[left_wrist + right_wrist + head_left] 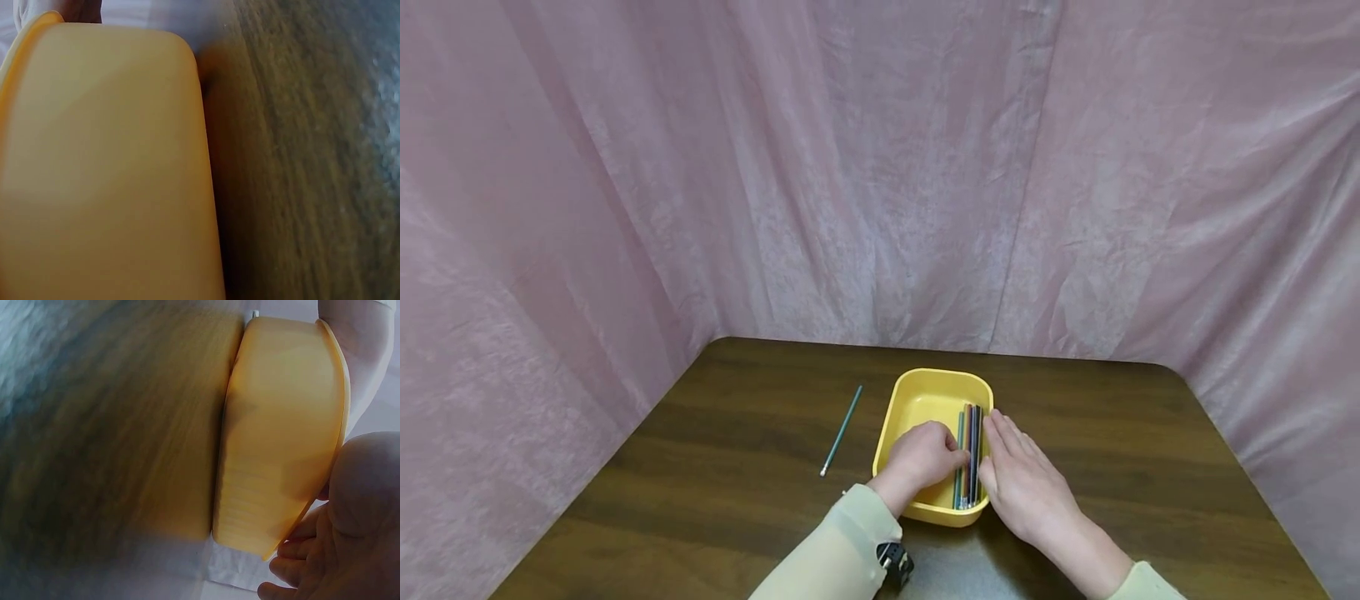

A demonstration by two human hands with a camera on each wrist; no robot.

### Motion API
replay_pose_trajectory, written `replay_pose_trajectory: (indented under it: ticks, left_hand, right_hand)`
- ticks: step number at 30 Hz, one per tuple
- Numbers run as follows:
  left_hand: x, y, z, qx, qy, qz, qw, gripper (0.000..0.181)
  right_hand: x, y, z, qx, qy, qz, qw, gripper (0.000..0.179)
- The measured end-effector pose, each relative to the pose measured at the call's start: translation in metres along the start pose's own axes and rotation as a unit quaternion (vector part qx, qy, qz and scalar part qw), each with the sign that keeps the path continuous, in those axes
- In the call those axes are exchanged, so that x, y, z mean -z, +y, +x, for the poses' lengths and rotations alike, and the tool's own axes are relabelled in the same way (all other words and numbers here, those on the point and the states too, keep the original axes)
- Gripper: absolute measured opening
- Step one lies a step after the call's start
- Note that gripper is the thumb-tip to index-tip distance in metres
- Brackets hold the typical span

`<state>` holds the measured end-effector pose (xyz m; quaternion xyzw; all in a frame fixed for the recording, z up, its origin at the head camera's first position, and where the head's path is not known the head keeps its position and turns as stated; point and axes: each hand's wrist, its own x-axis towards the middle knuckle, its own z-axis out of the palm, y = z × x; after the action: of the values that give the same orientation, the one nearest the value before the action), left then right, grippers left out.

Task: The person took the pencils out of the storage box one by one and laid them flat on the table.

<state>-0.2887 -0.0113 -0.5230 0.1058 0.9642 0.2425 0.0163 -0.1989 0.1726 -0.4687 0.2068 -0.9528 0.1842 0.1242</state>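
A yellow plastic bin [913, 392] sits on the table with several pencils [976, 433] lined up lengthwise along its right wall. My left hand [925, 454] reaches over the left rim into the bin. Its thumb and curled fingers pinch a teal pencil [960, 425] at the left side of the row. Flat against the outside of the right wall rests my right hand [1026, 479], fingers straight. The right wrist view shows that hand [362, 506] beside the bin's rim [345, 394]. Only the bin's outer wall [112, 156] fills most of the left wrist view.
Another teal pencil [841, 432] with a white eraser end lies on the dark wooden table [760, 467], left of the bin. A pink curtain [880, 167] hangs behind the table and along its sides. There is a dark watch-like strap [895, 562] at the left wrist.
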Motion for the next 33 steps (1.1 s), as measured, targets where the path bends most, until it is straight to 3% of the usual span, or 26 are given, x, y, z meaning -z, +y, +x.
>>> replay_pose_trajectory:
  ticks: [8,16,23,27,33]
  left_hand:
    - [0.014,0.013,-0.017,0.006,0.007,-0.011,0.9999,0.038]
    - [0.000,0.010,-0.004,-0.005,0.005,0.016,0.9999,0.043]
    - [0.042,0.042,-0.033,0.011,-0.003,0.006,0.9999,0.044]
    - [0.049,0.049,-0.038,0.023,-0.006,0.024,0.9994,0.047]
    - [0.048,0.051,-0.035,0.034,-0.014,0.031,0.9988,0.046]
  right_hand:
    - [0.002,-0.002,-0.003,-0.005,-0.012,0.004,0.9999,0.058]
    - [0.003,0.001,-0.005,-0.005,0.000,0.003,1.0000,0.058]
    - [0.002,0.001,-0.003,-0.001,0.002,-0.006,1.0000,0.057]
    - [0.003,0.001,-0.003,-0.001,0.001,-0.003,1.0000,0.057]
    - [0.005,0.002,-0.002,0.002,0.001,-0.007,1.0000,0.057]
